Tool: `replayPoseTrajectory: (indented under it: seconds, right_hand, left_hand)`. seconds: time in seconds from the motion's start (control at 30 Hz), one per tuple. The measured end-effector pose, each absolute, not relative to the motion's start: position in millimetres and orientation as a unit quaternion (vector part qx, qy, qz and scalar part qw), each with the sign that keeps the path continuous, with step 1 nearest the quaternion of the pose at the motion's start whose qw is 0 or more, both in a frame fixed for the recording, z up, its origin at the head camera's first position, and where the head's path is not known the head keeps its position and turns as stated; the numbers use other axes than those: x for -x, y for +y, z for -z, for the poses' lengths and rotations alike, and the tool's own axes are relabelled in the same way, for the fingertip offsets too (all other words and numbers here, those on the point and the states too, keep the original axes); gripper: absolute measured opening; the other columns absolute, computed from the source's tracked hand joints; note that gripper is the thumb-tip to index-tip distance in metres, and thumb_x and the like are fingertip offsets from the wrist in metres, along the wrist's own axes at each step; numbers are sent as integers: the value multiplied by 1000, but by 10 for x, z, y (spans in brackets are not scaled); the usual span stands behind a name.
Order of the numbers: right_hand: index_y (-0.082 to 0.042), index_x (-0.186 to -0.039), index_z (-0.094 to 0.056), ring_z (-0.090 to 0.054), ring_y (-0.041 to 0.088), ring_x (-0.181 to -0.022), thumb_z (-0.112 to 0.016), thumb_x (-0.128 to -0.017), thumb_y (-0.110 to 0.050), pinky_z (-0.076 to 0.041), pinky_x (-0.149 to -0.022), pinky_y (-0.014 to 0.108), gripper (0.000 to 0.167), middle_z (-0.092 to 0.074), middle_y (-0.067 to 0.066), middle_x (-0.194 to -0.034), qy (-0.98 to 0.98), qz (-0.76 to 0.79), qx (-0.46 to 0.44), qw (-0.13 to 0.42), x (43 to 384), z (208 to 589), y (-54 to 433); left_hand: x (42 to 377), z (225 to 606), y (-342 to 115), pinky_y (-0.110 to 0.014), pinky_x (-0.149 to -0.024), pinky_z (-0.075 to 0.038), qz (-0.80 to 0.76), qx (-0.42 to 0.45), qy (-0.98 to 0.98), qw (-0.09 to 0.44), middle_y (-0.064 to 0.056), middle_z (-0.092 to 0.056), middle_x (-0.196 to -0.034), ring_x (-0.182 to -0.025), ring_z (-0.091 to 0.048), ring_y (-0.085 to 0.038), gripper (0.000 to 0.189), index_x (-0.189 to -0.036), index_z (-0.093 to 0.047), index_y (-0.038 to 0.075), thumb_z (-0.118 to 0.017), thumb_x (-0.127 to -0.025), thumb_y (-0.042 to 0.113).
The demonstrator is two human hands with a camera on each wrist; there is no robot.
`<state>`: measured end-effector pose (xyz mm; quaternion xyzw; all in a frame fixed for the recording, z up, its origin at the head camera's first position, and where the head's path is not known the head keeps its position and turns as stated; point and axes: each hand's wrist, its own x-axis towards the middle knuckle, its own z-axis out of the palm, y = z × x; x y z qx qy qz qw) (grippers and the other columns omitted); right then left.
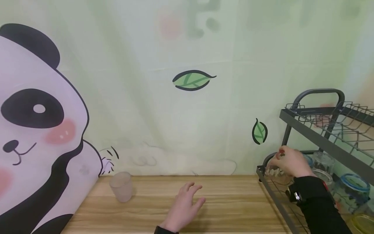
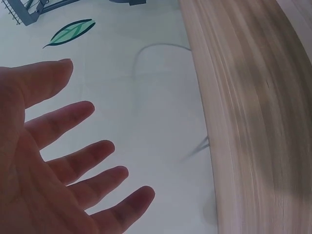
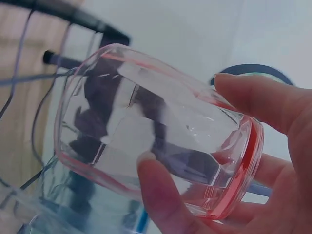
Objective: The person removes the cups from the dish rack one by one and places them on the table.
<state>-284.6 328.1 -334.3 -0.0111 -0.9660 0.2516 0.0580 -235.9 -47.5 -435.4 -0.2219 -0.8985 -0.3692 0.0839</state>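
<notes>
My right hand point(image 1: 292, 162) reaches over the lower tier of the dark rack point(image 1: 277, 198). It grips a clear jar point(image 3: 122, 141) with a red band near one end. In the right wrist view the jar lies tilted, thumb and fingers around its banded end. The head view shows the jar only partly, below the fingers. My left hand point(image 1: 184, 204) hovers over the wooden table point(image 1: 233, 195) with its fingers spread, holding nothing. The left wrist view shows that palm point(image 2: 44, 185) with fingers apart.
A frosted cup point(image 1: 121, 187) stands at the table's back left. Several clear jars, one with a blue-rimmed lid point(image 1: 355, 182), sit on the rack's lower tier at right. The wire upper shelf point(image 1: 350, 130) overhangs them. Behind hangs a printed panda backdrop point(image 1: 146, 113).
</notes>
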Motion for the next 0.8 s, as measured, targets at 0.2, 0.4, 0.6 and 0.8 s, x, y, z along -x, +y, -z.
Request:
replayPoseTrajectory:
  seconds: [0.2,0.4,0.6,0.8]
  right_hand:
    - [9,-137,-41,-54,39,-95,-57,-95,-48,-48,-73,50,72,-45,34,-128,-963,-243,3,116,2745,3379,3201]
    - [7,-145,-35,-32,55,-122,-56,-93,-58,-31,-95,67,87,-39,37,-133,-951,-259,-13,172,2454,3254,2965]
    - [3,-147,-35,-32,53,-124,-59,-93,-54,-30,-95,66,82,-37,36,-134,-937,-272,7,218,2109,3182,2726]
    - [4,-139,-45,-39,53,-117,-69,-89,-46,-35,-87,70,75,-44,36,-129,-932,-259,25,251,1825,3201,2537]
  left_hand:
    - [2355,4377,-512,-60,-98,-40,380,219,-897,62,-24,-42,-144,-130,-42,-41,46,-135,-57,9,-60,-98,36]
    - [2354,4389,-535,-59,-98,-41,388,209,-896,48,-22,-41,-145,-131,-40,-41,47,-136,-56,11,-60,-98,37]
    - [2377,4383,-519,-58,-99,-40,389,215,-895,41,-21,-40,-146,-131,-41,-39,49,-138,-54,12,-59,-98,40]
    - [2385,4349,-523,-56,-100,-41,385,228,-893,43,-20,-41,-146,-131,-43,-38,51,-139,-53,12,-60,-97,39]
